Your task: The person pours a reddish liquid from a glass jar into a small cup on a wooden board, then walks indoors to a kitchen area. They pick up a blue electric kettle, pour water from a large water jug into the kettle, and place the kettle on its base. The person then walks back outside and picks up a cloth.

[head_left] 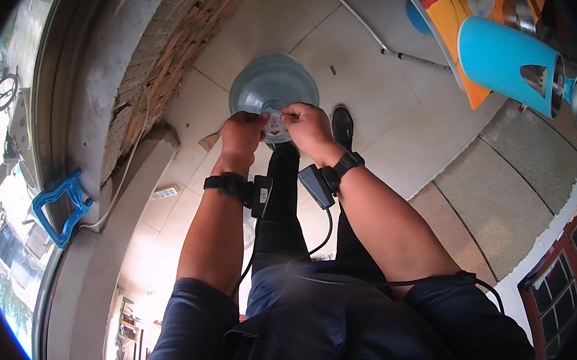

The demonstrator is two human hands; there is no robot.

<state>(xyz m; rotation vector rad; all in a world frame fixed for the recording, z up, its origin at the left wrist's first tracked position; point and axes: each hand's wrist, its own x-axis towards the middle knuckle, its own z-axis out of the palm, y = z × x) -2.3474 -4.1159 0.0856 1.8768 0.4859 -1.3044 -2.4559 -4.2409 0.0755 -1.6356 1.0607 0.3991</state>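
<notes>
The person's left hand (pixel 242 136) and right hand (pixel 309 130) meet over a large, translucent blue water-cooler bottle (pixel 249 80), which is on the tiled floor (pixel 379 114) in front of the person's feet. A small clear plastic piece (pixel 275 125) with a printed mark lies between the hands, near the bottle's neck. The fingers of each hand are drawn narrow, thumb against forefinger, pinching its opposite edges; whether it is joined to the neck cannot be told. Each wrist carries a black strap with a boxy device and a cable. A dark shoe (pixel 342 127) shows just to the right of the bottle. At the far right, a desk with an orange cover (pixel 476 93) carries metal bowls and a turquoise cylindrical vessel (pixel 506 65) lying tilted in the view. On the left, a blue plastic handle (pixel 62 208) rests by the window ledge.
</notes>
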